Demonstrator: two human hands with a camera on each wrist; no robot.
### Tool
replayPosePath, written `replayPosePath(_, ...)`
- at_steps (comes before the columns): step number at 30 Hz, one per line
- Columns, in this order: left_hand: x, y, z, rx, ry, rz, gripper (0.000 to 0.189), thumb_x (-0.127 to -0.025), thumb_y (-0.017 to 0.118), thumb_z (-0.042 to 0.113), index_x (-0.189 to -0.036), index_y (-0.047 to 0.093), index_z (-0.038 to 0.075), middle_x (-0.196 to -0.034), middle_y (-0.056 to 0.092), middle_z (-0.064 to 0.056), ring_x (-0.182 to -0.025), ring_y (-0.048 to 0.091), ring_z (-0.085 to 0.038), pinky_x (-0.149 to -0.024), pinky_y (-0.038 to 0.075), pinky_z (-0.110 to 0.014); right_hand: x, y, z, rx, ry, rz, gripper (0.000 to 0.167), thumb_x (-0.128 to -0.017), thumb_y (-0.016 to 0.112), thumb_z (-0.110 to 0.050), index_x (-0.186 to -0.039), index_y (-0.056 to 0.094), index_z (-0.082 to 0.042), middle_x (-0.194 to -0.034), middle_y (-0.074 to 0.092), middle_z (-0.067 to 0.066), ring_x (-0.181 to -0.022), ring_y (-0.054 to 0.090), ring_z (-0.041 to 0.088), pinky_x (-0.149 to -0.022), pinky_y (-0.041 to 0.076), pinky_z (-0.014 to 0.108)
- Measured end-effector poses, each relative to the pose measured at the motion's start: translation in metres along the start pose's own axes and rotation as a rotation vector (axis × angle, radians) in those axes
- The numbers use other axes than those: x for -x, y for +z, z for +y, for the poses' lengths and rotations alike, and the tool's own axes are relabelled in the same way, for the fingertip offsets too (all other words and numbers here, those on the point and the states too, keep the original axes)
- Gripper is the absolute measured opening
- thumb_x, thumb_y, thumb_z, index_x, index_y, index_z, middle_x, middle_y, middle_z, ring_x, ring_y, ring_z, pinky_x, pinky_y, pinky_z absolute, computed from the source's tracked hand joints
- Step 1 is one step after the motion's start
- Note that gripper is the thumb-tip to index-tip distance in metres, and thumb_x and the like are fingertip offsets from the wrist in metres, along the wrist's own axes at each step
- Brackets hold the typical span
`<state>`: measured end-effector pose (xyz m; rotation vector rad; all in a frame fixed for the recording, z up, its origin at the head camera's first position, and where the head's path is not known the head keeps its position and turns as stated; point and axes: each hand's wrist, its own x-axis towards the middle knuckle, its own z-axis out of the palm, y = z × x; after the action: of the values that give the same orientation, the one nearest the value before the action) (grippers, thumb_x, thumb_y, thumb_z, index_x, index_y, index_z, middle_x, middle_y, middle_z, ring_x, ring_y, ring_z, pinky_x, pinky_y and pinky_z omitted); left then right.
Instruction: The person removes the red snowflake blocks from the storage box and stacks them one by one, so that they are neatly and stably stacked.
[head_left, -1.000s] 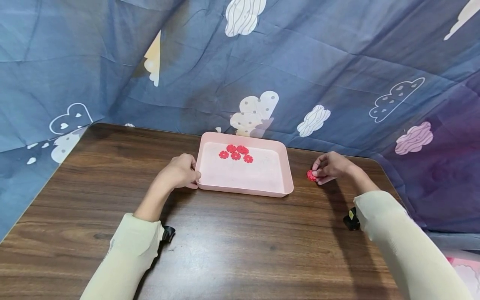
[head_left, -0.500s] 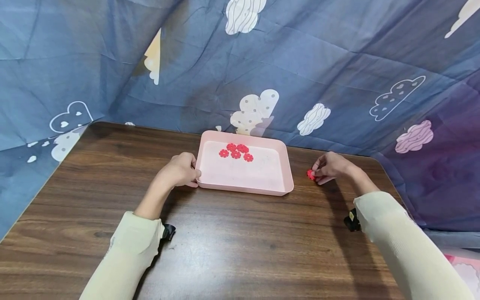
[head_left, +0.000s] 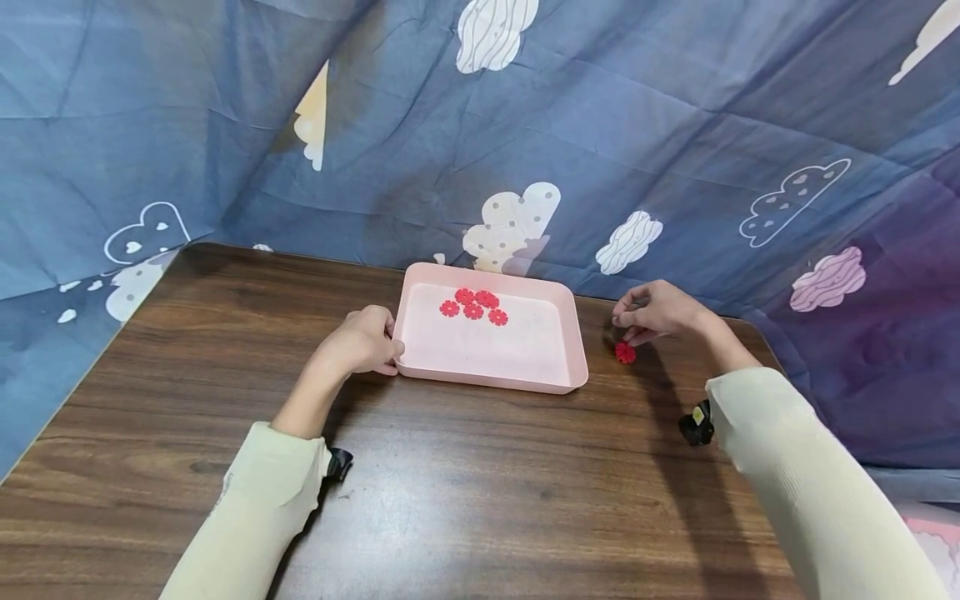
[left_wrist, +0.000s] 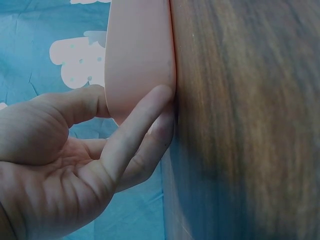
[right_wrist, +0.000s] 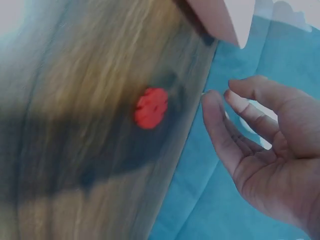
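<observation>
At the left front corner of the pink tray (head_left: 517,354), my left hand (head_left: 365,340) grips the wall. The left wrist view shows its thumb (left_wrist: 90,102) at the rim and other fingers along the outside. Several red flower-shaped notched discs (head_left: 473,311) lie inside the tray toward the back. My right hand (head_left: 662,310) is raised right of the tray, fingers loosely bent, with nothing visible between them. Just below its fingertips, red notched discs (right_wrist: 151,108) lie on the table, apparently stacked; the hand is apart from them in the right wrist view.
A dark wood-grain table (head_left: 480,475) carries everything. Its back edge meets a blue cloth backdrop (head_left: 405,125) with printed clouds. A black wrist camera (head_left: 697,423) sits below the right sleeve, and another black wrist device (head_left: 339,465) below the left.
My right hand has let go of the red discs and lifted slightly up and back from them. The left hand stays at the tray corner; the tray has not moved.
</observation>
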<state>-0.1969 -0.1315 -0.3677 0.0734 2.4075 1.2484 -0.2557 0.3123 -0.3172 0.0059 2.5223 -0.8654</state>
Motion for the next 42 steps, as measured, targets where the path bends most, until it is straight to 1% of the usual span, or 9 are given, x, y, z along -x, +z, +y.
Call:
replayPosePath(4, 0.000, 0.000, 0.000, 0.001, 0.001, -0.004, 0.004, -0.097, 0.058, -0.004, -0.099, 0.057, -0.007, -0.105, 0.065, -0.027, -0.078, 0.080, -0.021, -0.075, 0.072, -0.028, -0.006, 0.002, -0.016, -0.002, -0.014, 0.013, 0.028, -0.103, 0.068, -0.008, -0.121, 0.063, 0.012, -0.082, 0.076, 0.000, -0.072, 0.074, 0.013, -0.070, 0.072, 0.032)
replayPosePath(7, -0.001, 0.000, 0.000, 0.008, -0.001, -0.003, 0.004, -0.097, 0.058, -0.004, -0.099, 0.057, -0.008, -0.105, 0.065, -0.027, -0.078, 0.080, -0.021, -0.076, 0.072, -0.028, -0.012, 0.006, -0.030, 0.004, -0.031, 0.015, 0.029, -0.102, 0.070, -0.010, -0.121, 0.065, 0.010, -0.081, 0.075, -0.001, -0.071, 0.074, 0.013, -0.069, 0.072, 0.031)
replayPosePath(15, -0.002, 0.001, 0.000, 0.002, -0.004, -0.007, 0.007, -0.096, 0.058, -0.005, -0.102, 0.057, -0.009, -0.107, 0.065, -0.028, -0.081, 0.081, -0.023, -0.076, 0.072, -0.029, -0.026, 0.022, -0.064, 0.023, -0.062, -0.019, 0.031, -0.101, 0.070, -0.008, -0.124, 0.065, 0.011, -0.080, 0.077, 0.008, -0.070, 0.075, 0.013, -0.069, 0.072, 0.031)
replayPosePath(20, -0.002, 0.001, 0.001, -0.002, -0.003, -0.006, 0.008, -0.096, 0.058, -0.004, -0.103, 0.058, -0.009, -0.106, 0.066, -0.027, -0.081, 0.081, -0.023, -0.075, 0.072, -0.029, -0.035, 0.037, -0.083, 0.012, -0.083, -0.047, 0.027, -0.100, 0.069, -0.005, -0.120, 0.066, 0.012, -0.081, 0.079, 0.010, -0.071, 0.075, 0.013, -0.069, 0.072, 0.031)
replayPosePath(24, -0.002, 0.001, 0.001, -0.006, -0.004, -0.002, 0.008, -0.096, 0.058, -0.004, -0.102, 0.058, -0.009, -0.106, 0.067, -0.027, -0.080, 0.081, -0.024, -0.075, 0.072, -0.029, -0.047, 0.051, -0.097, 0.059, -0.089, -0.039, 0.023, -0.098, 0.073, -0.007, -0.113, 0.068, 0.009, -0.081, 0.079, 0.008, -0.070, 0.075, 0.011, -0.070, 0.072, 0.029)
replayPosePath(29, -0.002, 0.002, 0.001, -0.001, -0.010, 0.010, 0.006, -0.096, 0.058, -0.005, -0.100, 0.059, -0.009, -0.107, 0.067, -0.027, -0.080, 0.081, -0.022, -0.075, 0.072, -0.029, -0.060, 0.071, -0.114, 0.130, -0.089, -0.055, 0.021, -0.096, 0.078, -0.011, -0.107, 0.069, 0.004, -0.085, 0.080, 0.011, -0.072, 0.077, 0.012, -0.076, 0.072, 0.032)
replayPosePath(34, -0.002, 0.003, 0.002, -0.014, -0.009, 0.012, 0.006, -0.095, 0.059, -0.004, -0.099, 0.059, -0.008, -0.106, 0.067, -0.026, -0.079, 0.081, -0.022, -0.073, 0.072, -0.028, -0.069, 0.087, -0.125, 0.148, -0.067, -0.092, 0.016, -0.095, 0.080, -0.011, -0.097, 0.070, 0.001, -0.086, 0.080, 0.012, -0.073, 0.075, 0.013, -0.079, 0.072, 0.031)
replayPosePath(38, -0.003, 0.003, 0.002, -0.032, -0.011, 0.018, 0.005, -0.095, 0.059, -0.004, -0.098, 0.058, -0.007, -0.107, 0.067, -0.026, -0.081, 0.081, -0.023, -0.073, 0.072, -0.027, -0.074, 0.094, -0.128, 0.180, -0.046, -0.085, 0.021, -0.092, 0.085, -0.014, -0.090, 0.070, -0.001, -0.079, 0.077, 0.007, -0.068, 0.073, 0.011, -0.074, 0.071, 0.026)
replayPosePath(42, -0.004, 0.002, 0.000, -0.041, -0.011, 0.025, 0.004, -0.095, 0.059, -0.004, -0.097, 0.058, -0.007, -0.107, 0.067, -0.026, -0.083, 0.081, -0.024, -0.073, 0.072, -0.027, -0.077, 0.096, -0.128, 0.195, -0.027, -0.085, 0.024, -0.090, 0.088, -0.016, -0.090, 0.068, -0.002, -0.075, 0.074, 0.003, -0.066, 0.072, 0.009, -0.070, 0.070, 0.023)
